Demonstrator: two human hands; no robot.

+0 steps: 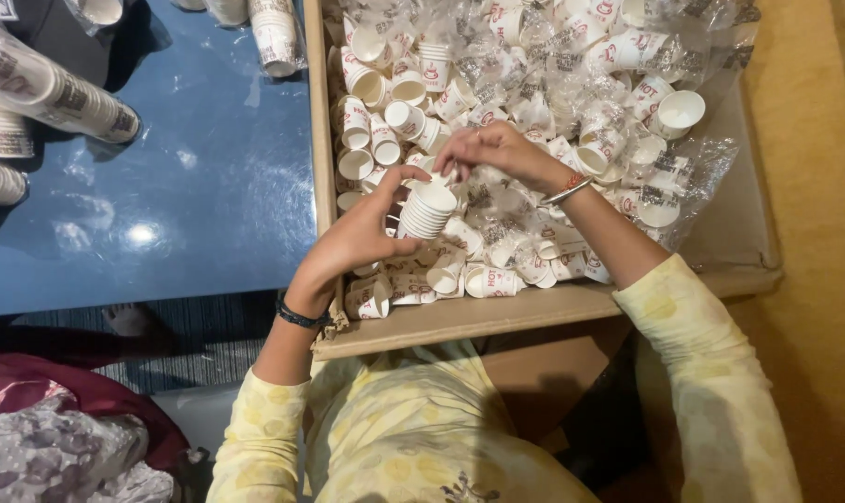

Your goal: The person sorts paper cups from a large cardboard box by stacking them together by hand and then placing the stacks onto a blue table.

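While the person leans over a big cardboard box (544,312), the left hand (362,237) grips a short nested stack of small paper cups (427,210), fingers (399,184) clamped round its side, thumb underneath. Stack sits tilted just above the loose cups in the box, near its middle-left. Right hand (492,149) hovers at the stack's top rim, fingertips pinched together on what looks like one cup there; exact contact is hard to tell. Box is full of loose white cups with red print (376,130) mixed with crumpled clear plastic wrappers (683,172), which pile up mostly toward the right and far side. Left wrist has a dark band (299,317), right wrist a metal bangle (567,193). Sleeves are pale yellow with a print. Left of the box lies a blue bench (199,177) carrying long wrapped sleeves of stacked cups (54,93) at its far-left edge and one more sleeve (275,37) near the box wall. Patterned cloth (50,438) sits bottom-left.
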